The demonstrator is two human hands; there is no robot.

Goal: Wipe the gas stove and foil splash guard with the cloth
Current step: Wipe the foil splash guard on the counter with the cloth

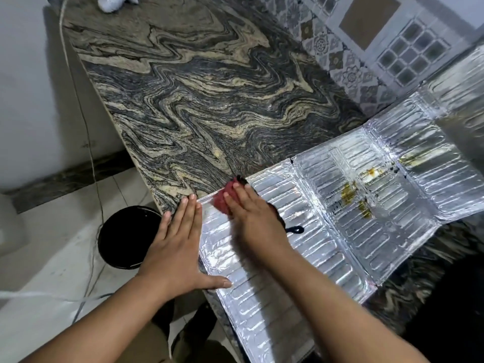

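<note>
I see the foil splash guard (327, 213) unfolded and lying flat on the swirl-patterned granite worktop (199, 95), its near corner overhanging the worktop edge. My left hand (178, 247) lies flat, palm down, on the guard's left edge; its fingers (190, 213) are straight and close together, holding nothing, with the thumb spread out onto the foil. My right hand (255, 218) presses a red cloth (222, 199) onto the far-left corner of the guard, fingers extended over the cloth rather than curled round it. A black loop (296, 229) of the cloth shows just right of that hand. Yellow-brown stains (358, 189) and dark specks mark the middle panels, well apart from the cloth. A black bucket (125, 237) stands on the tiled floor below the worktop edge. No stove within my view.
</note>
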